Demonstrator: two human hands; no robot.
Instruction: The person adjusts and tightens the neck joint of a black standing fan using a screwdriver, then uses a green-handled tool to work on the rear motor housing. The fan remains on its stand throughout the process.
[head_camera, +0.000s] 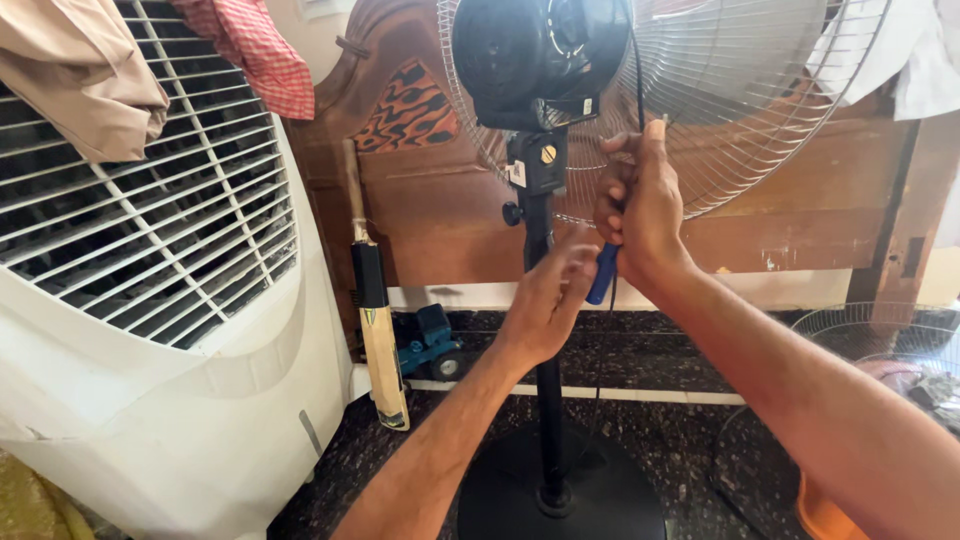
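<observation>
So, screwdriver: blue grip, stiff and light, probably easiest held by that handle; it's up beside the fan pole, under the wire guard.
Right hand: wrapped tight round it.
Left hand: just below, fingers loosely curled at the pole, holding nothing I can see.
Fan: top-heavy, guard looks bendy.

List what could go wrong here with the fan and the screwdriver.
1. The right hand works a blue-handled screwdriver at the wire grille; a slip could jab the left hand just below it.
2. The black cord runs past the right hand and might snag.
</observation>
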